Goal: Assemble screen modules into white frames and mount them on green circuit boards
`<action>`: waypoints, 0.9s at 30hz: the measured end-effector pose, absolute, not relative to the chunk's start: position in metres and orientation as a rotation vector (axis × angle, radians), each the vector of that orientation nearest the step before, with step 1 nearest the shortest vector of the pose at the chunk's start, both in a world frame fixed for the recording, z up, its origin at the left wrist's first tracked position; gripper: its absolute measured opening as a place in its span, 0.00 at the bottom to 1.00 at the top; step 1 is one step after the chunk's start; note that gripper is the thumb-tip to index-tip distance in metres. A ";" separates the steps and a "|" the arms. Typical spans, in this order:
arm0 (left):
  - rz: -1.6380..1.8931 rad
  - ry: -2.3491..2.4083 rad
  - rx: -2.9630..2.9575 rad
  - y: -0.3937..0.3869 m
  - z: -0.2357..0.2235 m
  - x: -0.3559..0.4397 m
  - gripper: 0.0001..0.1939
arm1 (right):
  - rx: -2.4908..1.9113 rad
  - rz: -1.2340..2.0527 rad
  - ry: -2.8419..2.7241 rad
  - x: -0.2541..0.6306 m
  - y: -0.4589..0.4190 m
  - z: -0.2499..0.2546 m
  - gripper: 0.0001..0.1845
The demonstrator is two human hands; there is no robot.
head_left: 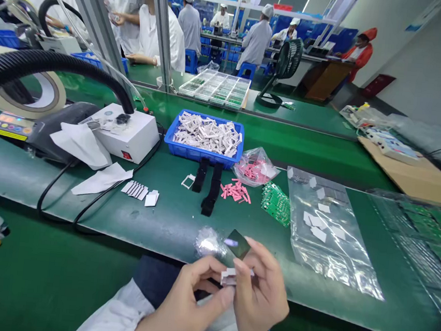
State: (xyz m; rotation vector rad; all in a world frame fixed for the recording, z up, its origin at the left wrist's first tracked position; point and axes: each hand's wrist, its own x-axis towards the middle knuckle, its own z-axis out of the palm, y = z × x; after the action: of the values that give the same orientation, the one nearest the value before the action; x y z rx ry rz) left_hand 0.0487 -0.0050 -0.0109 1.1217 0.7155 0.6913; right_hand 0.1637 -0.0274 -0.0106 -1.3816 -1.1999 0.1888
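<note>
Between both hands' fingers [227, 295]: a white piece [228, 276].

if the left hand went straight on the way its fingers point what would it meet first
Probably the right hand, just past the small white piece in the left hand, though depth is hard to judge.

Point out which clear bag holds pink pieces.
The small crumpled bag beside the blue bin; the large flat bag shows white pieces, none pink.
</note>
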 end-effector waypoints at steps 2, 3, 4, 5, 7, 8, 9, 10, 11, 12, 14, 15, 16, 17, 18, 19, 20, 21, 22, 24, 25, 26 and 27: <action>0.686 0.602 1.082 -0.005 -0.013 0.041 0.11 | -1.374 0.290 -1.198 0.164 -0.027 -0.002 0.14; 0.697 0.559 1.046 -0.004 -0.014 0.038 0.10 | -1.371 0.341 -1.211 0.164 -0.027 0.002 0.13; 0.715 0.525 1.010 -0.003 -0.015 0.036 0.10 | -1.363 0.391 -1.233 0.164 -0.027 0.005 0.11; 0.729 0.500 0.984 -0.002 -0.016 0.034 0.10 | -1.350 0.439 -1.259 0.164 -0.028 0.008 0.10; 0.722 0.456 0.957 -0.001 -0.017 0.031 0.11 | -1.317 0.511 -1.286 0.162 -0.029 0.011 0.10; 0.708 0.438 0.938 -0.002 -0.017 0.031 0.12 | -1.307 0.534 -1.292 0.160 -0.029 0.011 0.11; 0.691 0.426 0.915 -0.003 -0.018 0.031 0.13 | -1.307 0.549 -1.303 0.159 -0.030 0.011 0.11; 0.674 0.420 0.888 -0.004 -0.018 0.031 0.14 | -1.313 0.552 -1.327 0.158 -0.030 0.010 0.12; 0.657 0.420 0.858 -0.005 -0.018 0.030 0.15 | -1.324 0.545 -1.363 0.157 -0.030 0.010 0.12; 0.644 0.424 0.827 -0.006 -0.017 0.030 0.16 | -1.337 0.523 -1.407 0.157 -0.030 0.010 0.12; 0.617 0.442 0.741 -0.007 -0.016 0.028 0.18 | -1.357 0.446 -1.483 0.159 -0.030 0.010 0.11; 0.594 0.447 0.682 -0.007 -0.015 0.026 0.18 | -1.356 0.409 -1.504 0.162 -0.031 0.010 0.10; 0.569 0.442 0.617 -0.006 -0.014 0.024 0.19 | -1.346 0.382 -1.516 0.165 -0.032 0.011 0.10; 0.545 0.429 0.555 -0.005 -0.013 0.022 0.19 | -1.327 0.363 -1.530 0.169 -0.033 0.011 0.11; 0.523 0.406 0.497 -0.005 -0.011 0.020 0.19 | -1.302 0.347 -1.551 0.173 -0.035 0.011 0.12; 0.509 0.374 0.449 -0.004 -0.011 0.018 0.18 | -1.283 0.331 -1.583 0.176 -0.037 0.011 0.12; 0.508 0.339 0.406 -0.004 -0.010 0.016 0.17 | -1.274 0.309 -1.628 0.179 -0.039 0.010 0.13; 0.518 0.304 0.364 -0.004 -0.010 0.015 0.16 | -1.272 0.281 -1.681 0.181 -0.041 0.010 0.13; 0.533 0.270 0.325 -0.005 -0.011 0.015 0.15 | -1.272 0.252 -1.734 0.182 -0.042 0.009 0.13; 0.563 0.210 0.261 -0.006 -0.013 0.014 0.15 | -1.279 0.220 -1.817 0.181 -0.043 0.007 0.13; 0.577 0.185 0.242 -0.007 -0.015 0.014 0.15 | -1.282 0.215 -1.841 0.179 -0.043 0.006 0.12; 0.586 0.165 0.232 -0.008 -0.017 0.014 0.16 | -1.283 0.214 -1.853 0.177 -0.043 0.005 0.12; 0.589 0.149 0.228 -0.009 -0.019 0.014 0.16 | -1.285 0.212 -1.859 0.175 -0.043 0.004 0.12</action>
State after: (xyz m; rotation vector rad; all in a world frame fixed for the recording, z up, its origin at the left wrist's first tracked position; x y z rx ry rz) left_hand 0.0140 -0.0085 -0.0187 0.2279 0.1489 0.5894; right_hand 0.1748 -0.0428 0.0042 -1.2853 -1.8592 0.2118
